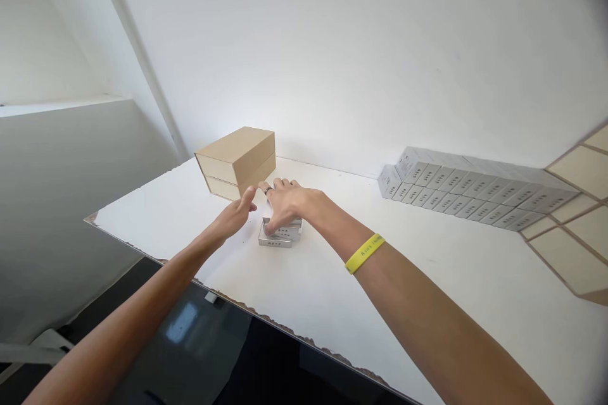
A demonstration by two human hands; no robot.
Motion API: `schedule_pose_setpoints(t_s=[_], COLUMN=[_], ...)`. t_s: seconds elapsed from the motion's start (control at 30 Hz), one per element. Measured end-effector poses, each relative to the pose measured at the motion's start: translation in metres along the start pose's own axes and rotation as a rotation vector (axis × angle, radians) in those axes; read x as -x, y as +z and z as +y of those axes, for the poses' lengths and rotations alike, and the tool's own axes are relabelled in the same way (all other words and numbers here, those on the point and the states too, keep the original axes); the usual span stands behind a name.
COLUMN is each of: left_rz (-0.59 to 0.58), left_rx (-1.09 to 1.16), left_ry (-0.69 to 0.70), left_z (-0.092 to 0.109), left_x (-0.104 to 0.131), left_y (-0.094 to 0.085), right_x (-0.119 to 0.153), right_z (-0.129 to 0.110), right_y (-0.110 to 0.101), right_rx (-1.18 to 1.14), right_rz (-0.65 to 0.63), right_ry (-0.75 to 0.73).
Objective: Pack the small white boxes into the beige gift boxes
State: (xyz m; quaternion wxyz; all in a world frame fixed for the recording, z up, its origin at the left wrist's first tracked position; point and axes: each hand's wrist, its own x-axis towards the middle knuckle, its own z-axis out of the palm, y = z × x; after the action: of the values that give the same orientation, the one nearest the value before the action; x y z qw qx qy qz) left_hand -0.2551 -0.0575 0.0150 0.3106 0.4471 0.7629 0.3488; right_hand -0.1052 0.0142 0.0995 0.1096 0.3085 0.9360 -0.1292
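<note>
Small silver boxes (pixel 275 242) with dark print on their ends lie in a low, uneven pile on the white table. My right hand (pixel 286 199) reaches over the pile, thumb at the near side and fingers at the far side of an upper silver box (pixel 284 233), gripping it. That box sits slightly askew on the one below, and my palm hides much of it. Just left of the pile is my left hand (pixel 236 214), its thumb raised apart from the fingers and nothing in it. Its fingers are partly out of sight.
Two stacked tan boxes (pixel 242 155) stand behind my left hand. Along the wall at right runs a two-high row of silver boxes (pixel 475 193), with more tan boxes (pixel 579 215) beyond it. The white table (pixel 342 304) has a chipped front edge above a dark glossy surface.
</note>
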Motion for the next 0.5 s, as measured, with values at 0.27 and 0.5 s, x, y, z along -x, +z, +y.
schedule_pose_setpoints(t_s=[0.27,0.5], left_rz=[0.248,0.569], left_rx=[0.036,-0.033], left_ry=[0.177,0.581], left_z=[-0.032,-0.062], left_x=[0.065,0.138], left_y=[0.006,0.029], right_x=[0.073,0.244], right_z=[0.031,0.122], right_y=[-0.008,0.095], right_rx=[-0.228,-0.776], right_rz=[0.165,0.559], right_ry=[-0.041,0.374])
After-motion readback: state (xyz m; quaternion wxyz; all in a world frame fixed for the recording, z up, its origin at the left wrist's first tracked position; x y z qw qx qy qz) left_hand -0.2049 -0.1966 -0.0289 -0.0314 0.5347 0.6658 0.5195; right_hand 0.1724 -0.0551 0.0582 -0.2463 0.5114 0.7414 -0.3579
